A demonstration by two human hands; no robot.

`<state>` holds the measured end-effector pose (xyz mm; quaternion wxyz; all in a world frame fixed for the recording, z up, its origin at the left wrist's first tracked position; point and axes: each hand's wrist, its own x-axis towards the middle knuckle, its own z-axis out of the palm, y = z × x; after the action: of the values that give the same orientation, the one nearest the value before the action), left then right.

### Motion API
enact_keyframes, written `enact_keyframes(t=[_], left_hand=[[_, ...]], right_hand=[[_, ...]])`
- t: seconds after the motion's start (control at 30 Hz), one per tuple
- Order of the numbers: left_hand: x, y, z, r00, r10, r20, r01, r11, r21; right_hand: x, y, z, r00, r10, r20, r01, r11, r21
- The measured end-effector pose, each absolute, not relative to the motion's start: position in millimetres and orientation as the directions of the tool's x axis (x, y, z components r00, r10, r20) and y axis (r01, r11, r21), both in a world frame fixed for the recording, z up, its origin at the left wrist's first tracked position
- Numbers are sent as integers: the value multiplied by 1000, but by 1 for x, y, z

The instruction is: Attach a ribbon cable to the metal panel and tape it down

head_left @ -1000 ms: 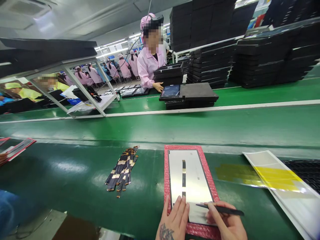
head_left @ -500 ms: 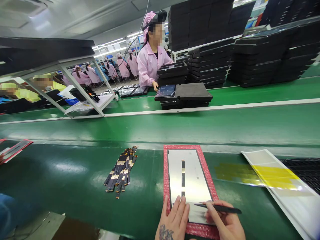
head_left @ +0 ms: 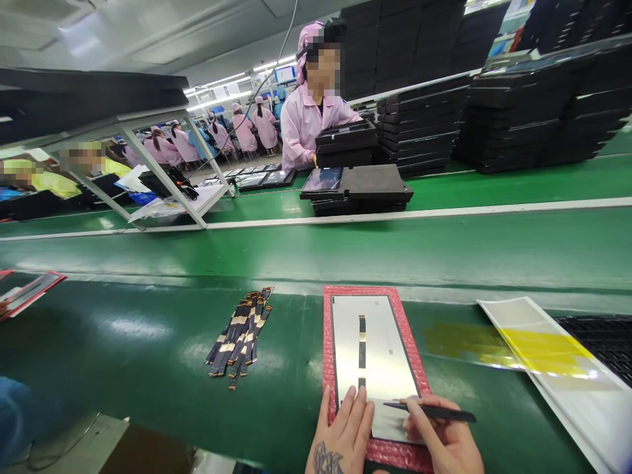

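Note:
Before me a silvery flat panel (head_left: 390, 329) with a dark edge lies on pink bubble wrap (head_left: 415, 349). A black and gold flex cable (head_left: 362, 355) runs lengthwise along the panel. My left hand (head_left: 343, 428) lies flat over the panel's near left part, fingers stretched, their tips at the cable's lower end. Black tweezers (head_left: 444, 413) are held in my right hand (head_left: 447, 438), their tips pointing left above the panel, close to my left fingers. To the left, a loose pile of flex cables (head_left: 239, 336) rests on the green table.
Strips of yellow tape (head_left: 543, 349) extend from a white sheet (head_left: 577, 401) at the right, beside a black tray (head_left: 602, 342). Across the belt, a person in pink (head_left: 301, 125) stands by stacked black trays (head_left: 419, 125). Another red-edged panel (head_left: 37, 293) is at far left.
My hands, the tweezers and the cable stay practically in place. Across the belt, the person in pink has shifted slightly right, and their hand is drawn back from the tray with the dark screen.

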<state>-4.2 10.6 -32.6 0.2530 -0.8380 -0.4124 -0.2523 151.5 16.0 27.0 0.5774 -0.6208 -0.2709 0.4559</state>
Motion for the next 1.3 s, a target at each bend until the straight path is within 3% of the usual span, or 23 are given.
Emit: enact_keyframes(t=[0.4, 0.6, 0.83, 0.97, 1.07, 1.13, 1.2, 1.23, 1.3], left_hand=[[-6, 9, -35, 527, 556, 643, 805, -568, -169], [-7, 8, -38, 531, 542, 651, 799, -576, -171], [-6, 7, -29, 497, 587, 639, 788, -613, -50], [-5, 0, -30, 489, 665, 565, 766, -637, 87], [-11, -9, -25, 378, 841, 387, 727, -529, 439], [-19, -12, -12, 207, 960, 188, 603, -276, 748], [-31, -9, 10, -39, 994, -102, 286, 109, 952], [-37, -4, 22, -82, 957, -279, 48, 284, 958], [-46, 7, 45, -37, 860, -509, -366, 462, 808]], right_hand=[[153, 15, 29, 418, 873, -250, -206, -177, -962], [164, 18, 16, 344, 873, -345, -263, -263, -928], [168, 18, 10, 323, 884, -339, -253, -264, -931], [171, 17, 7, 305, 896, -323, -244, -255, -936], [181, 18, 12, 381, 850, -365, -308, -255, -916], [191, 20, 19, 446, 809, -383, -340, -242, -909], [200, 21, 25, 481, 787, -386, -347, -233, -909], [203, 22, 27, 489, 780, -391, -351, -234, -907], [204, 22, 27, 490, 766, -416, -380, -242, -893]])
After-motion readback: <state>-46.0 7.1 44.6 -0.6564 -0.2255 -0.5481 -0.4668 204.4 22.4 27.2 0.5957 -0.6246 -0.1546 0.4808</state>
